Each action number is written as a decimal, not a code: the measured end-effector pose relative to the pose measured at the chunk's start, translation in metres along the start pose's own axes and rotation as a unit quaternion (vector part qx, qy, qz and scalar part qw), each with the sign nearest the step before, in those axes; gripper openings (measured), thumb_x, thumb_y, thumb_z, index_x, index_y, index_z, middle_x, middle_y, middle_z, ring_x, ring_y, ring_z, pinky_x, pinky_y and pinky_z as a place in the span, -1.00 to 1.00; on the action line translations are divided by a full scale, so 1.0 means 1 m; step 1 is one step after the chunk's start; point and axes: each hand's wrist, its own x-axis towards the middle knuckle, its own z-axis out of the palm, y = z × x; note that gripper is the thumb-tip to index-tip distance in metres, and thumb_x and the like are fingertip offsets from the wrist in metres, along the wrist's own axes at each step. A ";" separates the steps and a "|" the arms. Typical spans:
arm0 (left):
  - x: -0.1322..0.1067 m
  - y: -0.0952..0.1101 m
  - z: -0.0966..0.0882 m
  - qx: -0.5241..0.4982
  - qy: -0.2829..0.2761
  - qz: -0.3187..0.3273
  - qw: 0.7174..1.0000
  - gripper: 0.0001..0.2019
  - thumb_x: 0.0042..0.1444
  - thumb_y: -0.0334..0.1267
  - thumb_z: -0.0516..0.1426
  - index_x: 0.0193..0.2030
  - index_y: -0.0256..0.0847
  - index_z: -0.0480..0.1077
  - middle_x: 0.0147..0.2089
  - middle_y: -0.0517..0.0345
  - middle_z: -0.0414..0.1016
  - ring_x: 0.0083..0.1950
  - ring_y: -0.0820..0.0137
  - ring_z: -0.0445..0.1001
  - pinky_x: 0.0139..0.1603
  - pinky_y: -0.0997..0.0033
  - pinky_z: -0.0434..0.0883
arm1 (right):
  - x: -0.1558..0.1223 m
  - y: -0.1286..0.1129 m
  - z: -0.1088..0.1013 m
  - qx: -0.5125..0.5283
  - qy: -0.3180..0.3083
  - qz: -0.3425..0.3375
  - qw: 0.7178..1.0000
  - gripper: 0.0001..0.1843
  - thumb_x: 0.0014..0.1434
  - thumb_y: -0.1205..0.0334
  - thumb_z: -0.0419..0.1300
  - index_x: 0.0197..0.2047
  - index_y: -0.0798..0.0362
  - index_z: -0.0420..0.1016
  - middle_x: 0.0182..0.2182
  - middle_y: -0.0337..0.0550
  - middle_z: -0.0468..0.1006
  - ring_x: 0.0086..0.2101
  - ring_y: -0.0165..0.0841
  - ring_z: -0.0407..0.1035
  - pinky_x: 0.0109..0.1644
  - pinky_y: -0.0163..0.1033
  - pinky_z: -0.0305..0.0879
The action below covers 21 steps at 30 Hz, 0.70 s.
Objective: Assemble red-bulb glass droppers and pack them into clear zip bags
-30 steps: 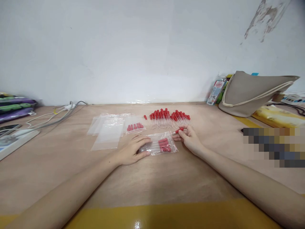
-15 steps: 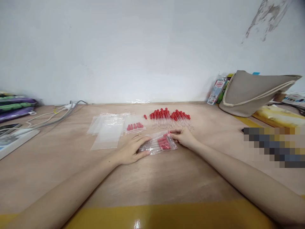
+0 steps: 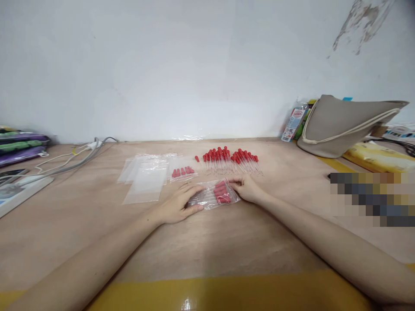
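A clear zip bag point(image 3: 209, 199) lies on the table before me, holding several glass droppers with red rubber bulbs point(image 3: 222, 194) toward its right end. My left hand point(image 3: 180, 203) grips the bag's left end, with the thumb along the near edge and the fingers along the far one. At the right end, the fingers of my right hand point(image 3: 244, 188) are closed in a pinch on the far corner of the bag. Behind it sits another bag of droppers point(image 3: 183, 172). Loose red-bulbed droppers point(image 3: 218, 160) lie in a pile beyond my hands, and a single dropper point(image 3: 197, 159) is left of them.
Flat clear bags point(image 3: 145, 181) overlap at the left of the droppers. Cables point(image 3: 87, 155) and a white power strip point(image 3: 26, 190) lie far left. On the right are a grey bag point(image 3: 340, 125), a carton point(image 3: 293, 125) and a yellow pack point(image 3: 379, 159). A wall closes the back.
My right hand has shifted very slightly left along the bag's right end. My left hand and the loose droppers stay in place; the view moves a little.
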 end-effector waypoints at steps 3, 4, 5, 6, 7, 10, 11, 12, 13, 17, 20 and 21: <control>-0.001 0.000 0.000 -0.001 0.004 -0.003 1.000 -0.53 0.14 -0.09 0.01 0.16 -0.16 0.08 0.13 0.02 0.23 0.15 0.27 0.19 0.15 0.19 0.18 | 0.000 0.003 0.000 -0.003 0.011 0.004 1.000 -0.83 -0.03 0.28 0.15 -0.35 0.02 0.54 -0.40 -0.19 0.57 -0.31 -0.28 0.44 -0.20 -0.18 0.38; -0.001 0.001 0.000 -0.002 0.004 -0.002 1.000 -0.53 0.14 -0.09 0.01 0.16 -0.16 0.08 0.13 0.03 0.24 0.15 0.27 0.20 0.15 0.20 0.18 | 0.001 0.003 0.001 0.001 0.022 0.014 1.000 -0.84 -0.05 0.30 0.16 -0.36 0.03 0.54 -0.42 -0.18 0.57 -0.33 -0.28 0.45 -0.22 -0.19 0.39; -0.001 0.001 0.000 -0.002 0.003 -0.002 1.000 -0.53 0.14 -0.09 0.01 0.16 -0.16 0.08 0.13 0.03 0.24 0.15 0.28 0.20 0.16 0.20 0.18 | 0.001 0.004 0.001 0.009 0.031 0.025 0.999 -0.86 -0.07 0.30 0.18 -0.37 0.06 0.52 -0.44 -0.17 0.57 -0.36 -0.28 0.45 -0.24 -0.19 0.39; -0.001 0.001 0.000 -0.003 0.002 0.000 1.000 -0.53 0.14 -0.09 0.01 0.16 -0.15 0.08 0.13 0.04 0.24 0.15 0.28 0.20 0.16 0.20 0.18 | 0.002 0.004 0.001 0.021 0.038 0.034 0.998 -0.86 -0.10 0.31 0.20 -0.38 0.08 0.51 -0.46 -0.16 0.57 -0.38 -0.29 0.45 -0.26 -0.20 0.40; 0.000 0.001 0.000 -0.004 0.002 0.001 1.000 -0.54 0.14 -0.09 0.01 0.16 -0.15 0.08 0.13 0.04 0.24 0.15 0.27 0.20 0.16 0.19 0.18 | 0.003 0.003 0.002 0.037 0.039 0.041 0.998 -0.86 -0.12 0.31 0.22 -0.39 0.10 0.49 -0.46 -0.15 0.57 -0.41 -0.30 0.45 -0.28 -0.20 0.40; 0.000 0.001 0.000 -0.006 -0.002 0.004 1.000 -0.53 0.14 -0.09 0.01 0.17 -0.14 0.07 0.14 0.04 0.23 0.16 0.26 0.18 0.17 0.18 0.16 | 0.004 0.000 0.003 0.095 0.017 0.044 0.994 -0.80 -0.18 0.30 0.25 -0.38 0.12 0.46 -0.45 -0.14 0.56 -0.41 -0.31 0.45 -0.29 -0.20 0.40; 0.000 0.001 0.000 -0.006 -0.003 0.005 1.000 -0.53 0.14 -0.09 0.01 0.17 -0.15 0.07 0.14 0.04 0.22 0.17 0.27 0.17 0.17 0.18 0.15 | 0.003 -0.002 0.004 0.114 0.008 0.043 0.993 -0.78 -0.19 0.27 0.25 -0.37 0.13 0.46 -0.44 -0.14 0.56 -0.40 -0.30 0.45 -0.28 -0.19 0.40; 0.000 0.001 0.000 -0.005 -0.004 0.006 1.000 -0.53 0.14 -0.09 0.01 0.17 -0.15 0.07 0.14 0.04 0.22 0.17 0.27 0.17 0.18 0.18 0.15 | 0.002 -0.004 0.005 0.132 0.000 0.043 0.990 -0.76 -0.18 0.24 0.26 -0.36 0.12 0.47 -0.44 -0.15 0.56 -0.38 -0.30 0.45 -0.26 -0.19 0.40; 0.000 0.001 -0.001 -0.004 -0.004 0.005 1.000 -0.53 0.14 -0.09 0.01 0.17 -0.15 0.07 0.14 0.03 0.22 0.17 0.27 0.17 0.18 0.18 0.15 | 0.001 -0.007 0.006 0.150 -0.009 0.044 0.988 -0.75 -0.17 0.20 0.25 -0.35 0.11 0.48 -0.44 -0.15 0.56 -0.37 -0.29 0.46 -0.24 -0.18 0.40; -0.001 0.002 -0.001 -0.005 -0.002 -0.004 1.000 -0.53 0.14 -0.09 0.01 0.17 -0.15 0.06 0.15 0.04 0.21 0.16 0.28 0.17 0.17 0.20 0.17 | -0.005 -0.014 0.010 0.202 -0.076 0.052 0.975 -0.73 -0.09 0.08 0.20 -0.33 0.07 0.50 -0.45 -0.18 0.56 -0.38 -0.32 0.45 -0.22 -0.17 0.38; -0.001 0.001 0.000 -0.006 -0.002 -0.006 1.000 -0.53 0.14 -0.09 0.01 0.18 -0.14 0.06 0.15 0.04 0.21 0.17 0.26 0.17 0.17 0.17 0.17 | -0.005 -0.016 0.008 0.200 -0.111 0.068 0.971 -0.78 -0.02 0.13 0.15 -0.34 0.07 0.47 -0.46 -0.21 0.54 -0.43 -0.38 0.44 -0.28 -0.25 0.38; -0.002 0.001 0.000 -0.007 -0.001 -0.005 1.000 -0.53 0.14 -0.09 0.00 0.18 -0.13 0.06 0.15 0.03 0.21 0.17 0.26 0.16 0.17 0.16 0.17 | -0.004 -0.017 0.007 0.186 -0.088 0.080 0.975 -0.82 0.00 0.18 0.13 -0.35 0.08 0.46 -0.48 -0.23 0.53 -0.48 -0.43 0.42 -0.35 -0.31 0.37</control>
